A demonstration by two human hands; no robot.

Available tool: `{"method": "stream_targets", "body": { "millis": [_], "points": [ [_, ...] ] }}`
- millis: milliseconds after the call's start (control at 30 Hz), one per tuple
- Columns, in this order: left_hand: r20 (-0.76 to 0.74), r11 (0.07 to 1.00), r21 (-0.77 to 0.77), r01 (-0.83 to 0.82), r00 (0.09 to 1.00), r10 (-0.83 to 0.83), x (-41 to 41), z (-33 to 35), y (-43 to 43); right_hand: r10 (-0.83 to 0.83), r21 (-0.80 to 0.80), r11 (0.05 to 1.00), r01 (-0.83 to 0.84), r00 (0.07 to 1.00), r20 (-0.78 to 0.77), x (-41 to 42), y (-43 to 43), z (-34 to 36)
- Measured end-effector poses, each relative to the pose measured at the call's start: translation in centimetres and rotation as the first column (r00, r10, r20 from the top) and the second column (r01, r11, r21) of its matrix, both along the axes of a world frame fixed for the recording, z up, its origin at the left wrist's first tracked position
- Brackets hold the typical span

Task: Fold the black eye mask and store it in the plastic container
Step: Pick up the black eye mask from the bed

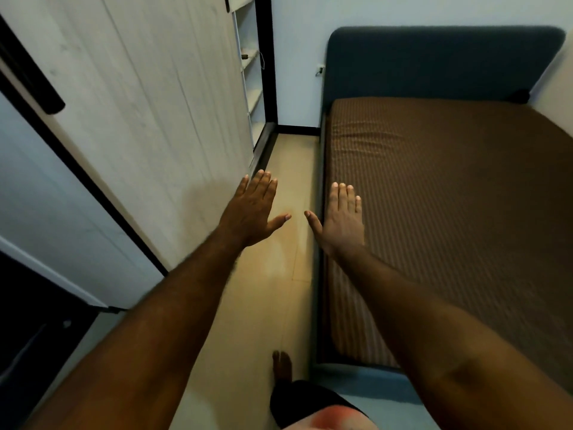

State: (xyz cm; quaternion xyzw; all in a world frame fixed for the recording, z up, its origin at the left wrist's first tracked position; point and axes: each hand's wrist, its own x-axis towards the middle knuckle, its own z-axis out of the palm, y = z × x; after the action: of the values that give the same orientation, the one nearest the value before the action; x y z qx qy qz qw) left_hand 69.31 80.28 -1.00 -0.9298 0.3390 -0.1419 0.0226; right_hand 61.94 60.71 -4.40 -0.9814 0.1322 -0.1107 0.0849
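Both hands are stretched out in front of the person, flat and wide with straight fingers, backs up and thumbs pointing toward each other. They hold nothing. The left hand (pixel 252 209) hangs over the floor (pixel 279 290) just left of the bed (pixel 449 197). The right hand (pixel 341 218) is above the bed's left edge, its fingers over the brown striped sheet. The thumbs are near each other but do not touch. Both bare forearms run back to the bottom corners of the view.

Below the hands, a bare foot (pixel 282 366) stands on the pale tiles close to the bed's near left corner.

Left of the bed, across the strip of floor, stands a tall pale wardrobe door (pixel 148 119) with a black handle (pixel 31 79). Past it, white shelves (pixel 251 72) reach to the back wall. A blue padded headboard (pixel 434 63) rises at the far end of the bed, and a wall socket (pixel 321 70) sits just left of it.

A small dark lump (pixel 521 96) lies at the bed's far right corner against the headboard. Whether it is the eye mask cannot be told from here, and nothing here shows where the container is.
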Motion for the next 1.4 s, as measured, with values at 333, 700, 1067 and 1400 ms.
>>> {"method": "stream_targets", "body": {
  "millis": [333,700,1067,1400],
  "points": [
    [-0.057,0.998,0.04,0.04,0.998,-0.038,18.3,-0.8,-4.6,-0.088,0.039,0.995,0.089,0.996,-0.029,16.9,-4.1,-2.3],
    [-0.076,0.992,0.049,0.119,0.99,-0.115,37.3,-0.8,-13.0,-0.159,0.04,0.986,0.162,0.985,-0.071,33.7,-11.9,-1.4],
    [-0.086,0.962,0.037,0.272,0.96,-0.268,60.9,-2.8,-21.4,-0.289,0.07,0.953,0.295,0.953,-0.088,54.4,-18.9,-2.8],
    [-0.178,0.896,0.049,0.441,0.887,-0.426,78.9,-2.9,-30.5,-0.404,0.076,0.908,0.412,0.909,-0.102,71.1,-24.6,-4.2]
  ]
}}
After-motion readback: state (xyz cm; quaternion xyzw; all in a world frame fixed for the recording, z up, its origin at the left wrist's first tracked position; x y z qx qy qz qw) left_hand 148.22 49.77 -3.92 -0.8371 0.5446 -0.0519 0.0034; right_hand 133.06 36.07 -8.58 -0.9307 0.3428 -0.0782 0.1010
